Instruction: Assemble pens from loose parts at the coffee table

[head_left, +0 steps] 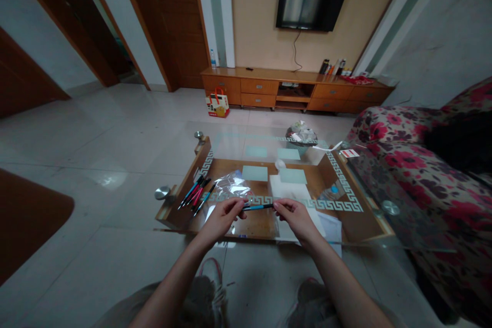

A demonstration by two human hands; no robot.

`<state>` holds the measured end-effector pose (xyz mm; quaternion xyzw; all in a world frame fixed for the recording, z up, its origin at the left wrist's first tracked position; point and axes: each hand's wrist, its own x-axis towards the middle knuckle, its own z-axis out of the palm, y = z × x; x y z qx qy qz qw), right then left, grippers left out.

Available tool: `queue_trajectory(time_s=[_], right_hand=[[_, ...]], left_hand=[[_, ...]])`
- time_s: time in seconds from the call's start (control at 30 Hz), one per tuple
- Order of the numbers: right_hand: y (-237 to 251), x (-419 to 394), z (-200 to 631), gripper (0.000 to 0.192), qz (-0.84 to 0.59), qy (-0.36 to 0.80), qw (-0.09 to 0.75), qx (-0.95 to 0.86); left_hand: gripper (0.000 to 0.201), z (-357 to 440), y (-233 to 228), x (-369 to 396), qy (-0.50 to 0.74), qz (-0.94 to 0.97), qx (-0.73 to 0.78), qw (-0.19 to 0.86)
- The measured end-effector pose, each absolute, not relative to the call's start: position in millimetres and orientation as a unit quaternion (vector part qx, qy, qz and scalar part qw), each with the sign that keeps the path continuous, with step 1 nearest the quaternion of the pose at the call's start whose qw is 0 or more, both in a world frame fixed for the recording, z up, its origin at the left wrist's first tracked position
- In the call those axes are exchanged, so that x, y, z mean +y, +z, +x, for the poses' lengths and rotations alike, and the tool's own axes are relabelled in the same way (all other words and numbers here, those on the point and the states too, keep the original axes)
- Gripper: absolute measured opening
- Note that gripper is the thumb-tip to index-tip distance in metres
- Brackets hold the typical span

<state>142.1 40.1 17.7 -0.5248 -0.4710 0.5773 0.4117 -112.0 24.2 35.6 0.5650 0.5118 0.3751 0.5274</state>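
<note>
Both hands hold one blue pen (pixel 258 207) level above the near edge of the glass coffee table (pixel 346 200). Left hand (pixel 225 215) has its fingers pinched shut on the left end, right hand (pixel 294 213) has its fingers closed on the right end, so the pen spans the gap between them. Looks like capping or uncapping, or pulling the pen apart; cannot tell which end is the cap, too small. To do it well: keep the pen horizontal, grip near each end, pull or push straight along the axis, no bending. More pens (pixel 196 193), blue, red and black, lie in a loose bunch at the left of the table, just beside a crumpled clear plastic bag (pixel 230 184). White paper sheets (pixel 290 192) lie under and beyond the right hand. Keep the work over the table, not past its edge, so any loose part drops on the glass.
</note>
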Motion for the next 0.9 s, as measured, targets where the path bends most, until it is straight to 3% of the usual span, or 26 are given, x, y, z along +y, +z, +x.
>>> queue_trajectory(time_s=[0.23,0.9], right_hand=[[13.8,40.7,142.5,0.044,-0.521,0.581,0.42,-0.463],[22.5,38.6,141.8,0.04,-0.537,0.574,0.407,-0.465]], left_hand=[[0.039,-110.2,37.5,21.0,0.382,0.58,0.48,0.535],[0.042,-113.0,30.6,23.1,0.335,0.601,0.514,0.512]])
